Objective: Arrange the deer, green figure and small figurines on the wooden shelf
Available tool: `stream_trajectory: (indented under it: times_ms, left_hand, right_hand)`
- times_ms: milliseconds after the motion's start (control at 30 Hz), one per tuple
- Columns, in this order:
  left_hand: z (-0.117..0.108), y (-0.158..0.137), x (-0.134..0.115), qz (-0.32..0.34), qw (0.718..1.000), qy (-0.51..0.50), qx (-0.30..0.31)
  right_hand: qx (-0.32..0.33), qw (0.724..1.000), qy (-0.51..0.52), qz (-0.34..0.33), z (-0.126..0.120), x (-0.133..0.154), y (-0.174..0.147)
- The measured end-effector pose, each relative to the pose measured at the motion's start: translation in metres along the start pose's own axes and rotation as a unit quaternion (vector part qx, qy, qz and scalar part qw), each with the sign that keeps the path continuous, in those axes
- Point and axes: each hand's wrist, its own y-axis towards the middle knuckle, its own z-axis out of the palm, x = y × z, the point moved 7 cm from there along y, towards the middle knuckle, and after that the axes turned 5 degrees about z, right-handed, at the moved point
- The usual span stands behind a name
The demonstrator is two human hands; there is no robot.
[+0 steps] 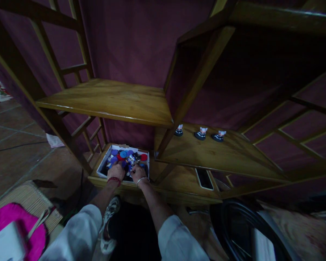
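Wooden planks make the shelf (111,98) overhanging a white box (102,165) of blue, purple and red discs (123,154) on the bottom board (179,181). Both the left hand (116,172) and right hand (137,173) reach into it, fingers curled down; I cannot tell whether they pinch anything. Three small figures (201,134) stand on the right-hand shelf (228,156). Purple wall (130,43) behind, tiled floor (16,127) left, pink cloth (8,214) near the left sleeve (78,228).
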Motion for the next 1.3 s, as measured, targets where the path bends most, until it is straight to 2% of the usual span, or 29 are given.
stream_trajectory:
  times_ms: [333, 433, 600, 767, 967, 1300]
  left_hand:
    - [-0.002, -0.001, 0.000, -0.002, 1.000, -0.008, -0.006]
    - [-0.004, -0.002, -0.003, 0.029, 0.999, 0.008, -0.031]
    - [-0.007, -0.004, -0.014, 0.121, 0.991, 0.037, -0.054]
    - [0.003, -0.001, -0.017, 0.150, 0.988, 0.029, 0.008]
    - [0.018, 0.003, -0.012, 0.107, 0.988, 0.043, 0.098]
    - [0.022, 0.008, -0.010, 0.084, 0.989, 0.037, 0.119]
  right_hand:
    - [-0.034, 0.999, -0.009, -0.004, -0.010, 0.001, -0.001]
    - [-0.062, 0.998, -0.003, 0.005, -0.017, 0.002, -0.005]
    - [-0.091, 0.995, 0.022, 0.032, -0.021, -0.002, -0.007]
    - [-0.084, 0.995, 0.016, 0.052, -0.019, -0.005, -0.008]
    - [-0.101, 0.993, 0.012, 0.058, -0.023, -0.004, -0.009]
    - [-0.124, 0.991, 0.032, 0.044, -0.025, -0.004, -0.008]
